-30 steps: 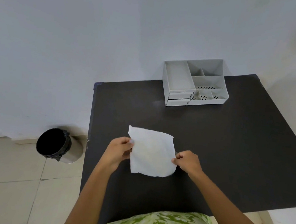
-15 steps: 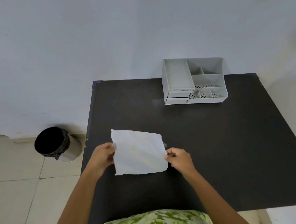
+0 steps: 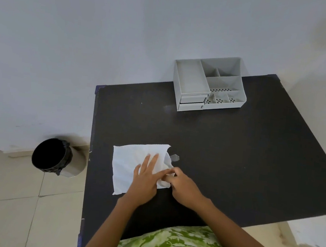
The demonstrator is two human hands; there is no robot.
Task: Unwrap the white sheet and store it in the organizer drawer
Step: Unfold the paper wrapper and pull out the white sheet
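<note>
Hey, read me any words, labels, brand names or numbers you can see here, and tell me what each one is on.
None: no readable text shows anywhere in the head view.
white sheet: blank, only creases.
grey organizer: plain walls and drawer fronts; the dark dots in its compartments are holes, not print.
bin on the floor: no label visible.
black table: plain.

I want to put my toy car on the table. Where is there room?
The black table is bare between the white sheet and the grey organizer, and all down its right side. It is crowded near the front left, where the left hand presses the sheet flat and the right hand pinches its edge.
</note>
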